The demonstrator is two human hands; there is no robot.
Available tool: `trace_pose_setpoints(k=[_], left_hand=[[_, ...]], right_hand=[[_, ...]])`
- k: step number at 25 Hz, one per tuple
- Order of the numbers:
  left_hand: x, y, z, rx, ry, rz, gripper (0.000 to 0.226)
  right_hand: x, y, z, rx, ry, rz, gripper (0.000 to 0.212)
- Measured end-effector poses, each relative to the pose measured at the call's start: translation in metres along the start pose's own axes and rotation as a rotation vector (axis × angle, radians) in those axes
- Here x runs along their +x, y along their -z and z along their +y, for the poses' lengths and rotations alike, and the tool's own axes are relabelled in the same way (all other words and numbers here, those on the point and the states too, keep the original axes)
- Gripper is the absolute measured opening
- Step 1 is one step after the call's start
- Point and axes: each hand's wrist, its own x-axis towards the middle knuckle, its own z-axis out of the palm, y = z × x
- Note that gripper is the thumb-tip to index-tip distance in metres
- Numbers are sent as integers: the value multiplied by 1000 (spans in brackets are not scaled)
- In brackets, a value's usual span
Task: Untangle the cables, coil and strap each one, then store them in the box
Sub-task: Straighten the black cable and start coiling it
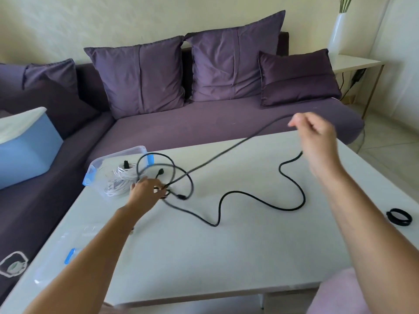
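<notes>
Two bare hands work one black cable over a white table. The left hand is down at the tangle near the far left corner, fingers curled and pinching the crossing loops just beside the box. The right hand is raised above the table's far right side and motion-blurred, its fingers curled round the same cable. One strand runs taut from the tangle up to its fingertips; another hangs from under the palm to the tabletop, then snakes back across the middle toward the left hand. Two loops lie by the left hand, one overlapping the box edge, and a plug end shows inside them.

The box is clear plastic with blue latches, open, at the far left table corner; in it sits a coiled white cable with a dark band round it. A clear lid with a blue clip lies flat at the near left edge, and a black strap ring lies at the right edge, well apart from the cable. Behind the table is a purple sofa with cushions.
</notes>
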Motion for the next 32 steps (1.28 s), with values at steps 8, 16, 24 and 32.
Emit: trace_pose_setpoints(k=[8,16,24,32], left_hand=[[-9,-2,14,-189,-10,-27,40],[1,1,60,-370,-77,127,36],[5,34,47,-1039,190,235,41],[-15,52,3,-747,162,280,28]], right_hand=[[10,-12,67,-825,-228,-177,38],[-83,-123,42,-532,22,-1051,43],[-90,-176,18,-406,-88,-1109,50],[-39,-140,-10,331,-339,-764,24]])
